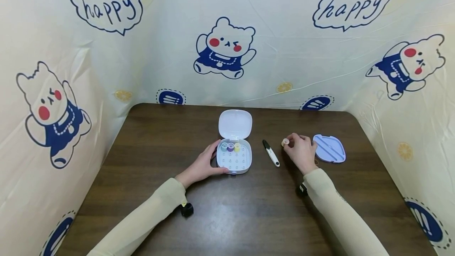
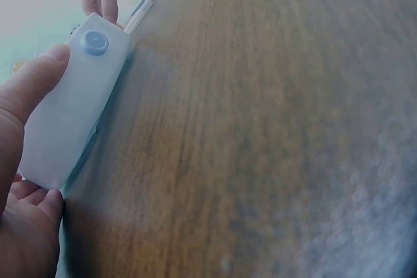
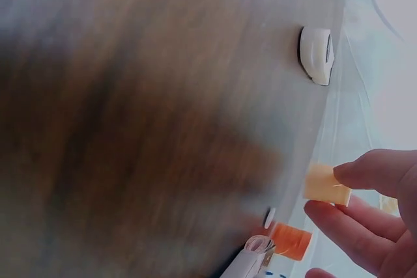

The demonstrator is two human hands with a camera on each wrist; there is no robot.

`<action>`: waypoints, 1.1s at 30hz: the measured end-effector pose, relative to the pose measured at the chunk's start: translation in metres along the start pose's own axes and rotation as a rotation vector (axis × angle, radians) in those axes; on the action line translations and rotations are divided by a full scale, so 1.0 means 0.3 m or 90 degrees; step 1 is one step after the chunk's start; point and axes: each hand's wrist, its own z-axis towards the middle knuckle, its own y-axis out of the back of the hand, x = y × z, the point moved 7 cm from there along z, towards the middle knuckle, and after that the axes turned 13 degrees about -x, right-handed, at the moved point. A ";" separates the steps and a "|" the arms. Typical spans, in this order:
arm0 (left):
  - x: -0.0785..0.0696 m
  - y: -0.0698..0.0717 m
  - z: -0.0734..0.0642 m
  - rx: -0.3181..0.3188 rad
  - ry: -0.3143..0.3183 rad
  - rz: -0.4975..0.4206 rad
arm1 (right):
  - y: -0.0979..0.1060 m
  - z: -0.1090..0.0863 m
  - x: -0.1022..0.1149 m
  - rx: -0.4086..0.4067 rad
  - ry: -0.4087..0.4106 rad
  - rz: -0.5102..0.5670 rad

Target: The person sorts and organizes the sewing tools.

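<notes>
Pale cloth (image 1: 284,50) printed with bears (image 1: 225,61) hangs around a dark wooden table (image 1: 227,208)

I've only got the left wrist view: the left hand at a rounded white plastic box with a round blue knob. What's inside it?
Observer: A small teal cylindrical spool, a purple one and a yellow one stand in the row nearest the open white lid.
Operator: And what does the right hand hold?
Observer: It pinches a small pale peach cylindrical spool.
Operator: Any other spool outside the box?
Observer: Yes, an orange cylindrical one near that hand.
</notes>
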 end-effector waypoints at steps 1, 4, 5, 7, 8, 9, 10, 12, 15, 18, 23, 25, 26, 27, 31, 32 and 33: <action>-0.001 0.000 0.000 0.000 -0.001 0.000 | 0.000 -0.001 0.001 0.001 -0.001 0.003; 0.000 -0.001 0.000 -0.001 -0.001 0.002 | 0.000 -0.006 0.006 0.005 -0.003 0.013; 0.000 -0.001 0.000 -0.001 -0.001 0.002 | -0.001 -0.008 0.008 0.004 -0.003 0.015; 0.000 -0.001 -0.001 -0.001 -0.001 0.001 | -0.004 -0.012 0.013 0.003 0.000 0.019; 0.000 -0.001 -0.001 -0.001 -0.001 0.001 | -0.005 -0.014 0.016 0.003 0.002 0.021; 0.000 -0.002 -0.001 -0.001 -0.001 -0.001 | -0.007 -0.016 0.019 0.003 0.003 0.022; 0.001 -0.002 -0.001 -0.001 -0.001 -0.001 | -0.008 -0.017 0.022 0.002 0.006 0.022; 0.001 -0.002 0.000 -0.001 -0.002 -0.003 | -0.011 -0.019 0.028 0.002 0.011 0.024; 0.002 -0.003 0.000 -0.002 -0.004 -0.001 | -0.015 -0.020 0.039 0.002 0.016 0.032; 0.001 -0.002 0.002 -0.003 -0.005 -0.001 | -0.015 -0.020 0.053 0.003 0.022 0.036; 0.001 -0.002 0.002 -0.003 -0.004 0.002 | -0.011 -0.024 0.083 0.006 0.037 0.043; 0.002 -0.002 0.003 -0.002 -0.005 0.001 | -0.007 -0.027 0.098 0.006 0.044 0.052; 0.002 -0.001 0.003 -0.002 -0.006 0.000 | -0.005 -0.028 0.106 0.005 0.048 0.057; 0.003 -0.002 0.004 -0.002 -0.007 0.000 | -0.003 -0.029 0.114 0.003 0.052 0.062; 0.002 -0.002 0.005 -0.002 -0.012 -0.003 | 0.003 -0.032 0.145 -0.001 0.065 0.079; 0.002 -0.002 0.005 -0.002 -0.011 -0.004 | 0.003 -0.032 0.151 -0.002 0.067 0.081; 0.002 -0.003 0.005 -0.002 -0.012 -0.004 | 0.003 -0.032 0.156 -0.002 0.068 0.083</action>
